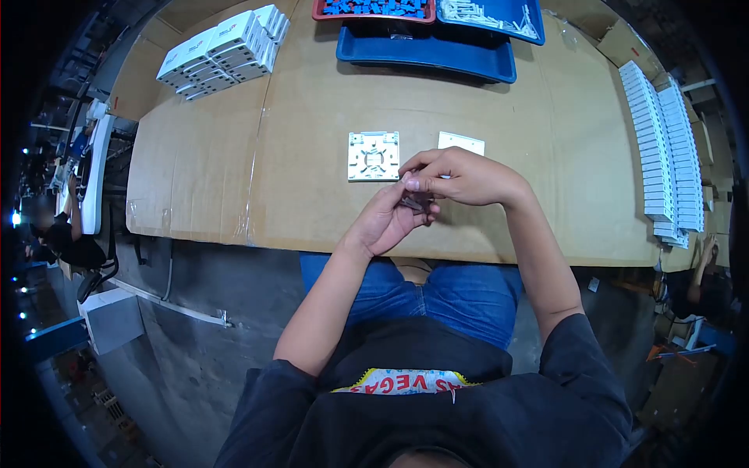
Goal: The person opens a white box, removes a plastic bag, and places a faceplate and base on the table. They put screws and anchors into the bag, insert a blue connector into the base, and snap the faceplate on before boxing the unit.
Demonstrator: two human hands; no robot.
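Head view: small dark part (413, 203) behind fingers (417, 165)

A small dark part (413, 203) is sitting between both hands, too small and covered to identify. The right hand (460, 178) is hiding part of a white plate (460, 142). The top edge is cutting off the red tray (373, 11) and blue tray (499, 15).

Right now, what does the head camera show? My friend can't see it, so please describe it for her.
A seated person's two hands meet over a cardboard-covered table: the left hand cups a small dark part and the right hand pinches at it. A white square plate lies just beyond, with blue trays farther back and white boxes at both sides.
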